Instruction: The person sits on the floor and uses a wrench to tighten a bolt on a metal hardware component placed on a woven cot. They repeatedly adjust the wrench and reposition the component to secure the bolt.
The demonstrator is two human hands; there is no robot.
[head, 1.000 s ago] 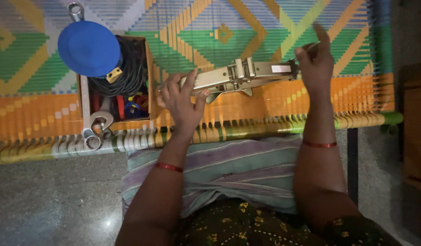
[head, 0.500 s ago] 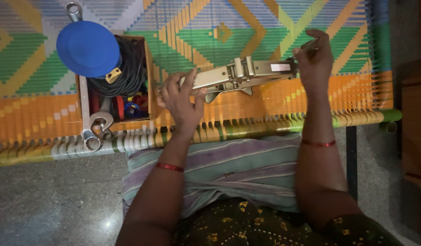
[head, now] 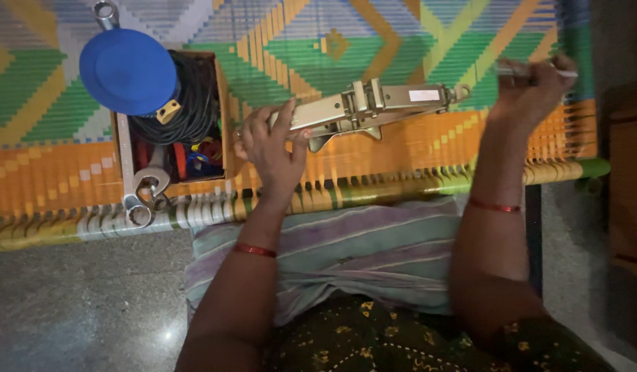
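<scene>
Right hand (head: 532, 86) has dropped its raised fingers since the earlier frame and now closes around a thin pale rod (head: 536, 70), out at 2 o'clock of the view. Left hand (head: 274, 148) looks unchanged from my seat: same grip on the near end of the jack.

Jack (head: 363, 107): folded scissor type, metal, pale gold, lying flat on the woven cot (head: 401, 34), long axis roughly 9 to 3 o'clock, slightly tilted up toward 2. Eye end (head: 460, 91) points at the right hand, small gap between them, not touching as far as I can see.

Left fingers: curled over the jack's 9 o'clock end, thumb on the near edge, gripping it. Right fingers: closed on the rod, fist-like. I can't tell whether the rod end is hooked or plain; it's blurred.

At 10 o'clock of the left hand: open wooden box (head: 220, 124) with black coiled cable (head: 194, 103), a blue round lid (head: 127, 71) over it, red-handled bits inside. Spanners (head: 145, 193) lie at the box's 6 o'clock corner, on the cot edge.

My read on doing this well: keep the left hand pinning the jack body flat so it can't roll, keep the rod in line with the eye end, and keep left fingers clear of the folding arms in the middle.
</scene>
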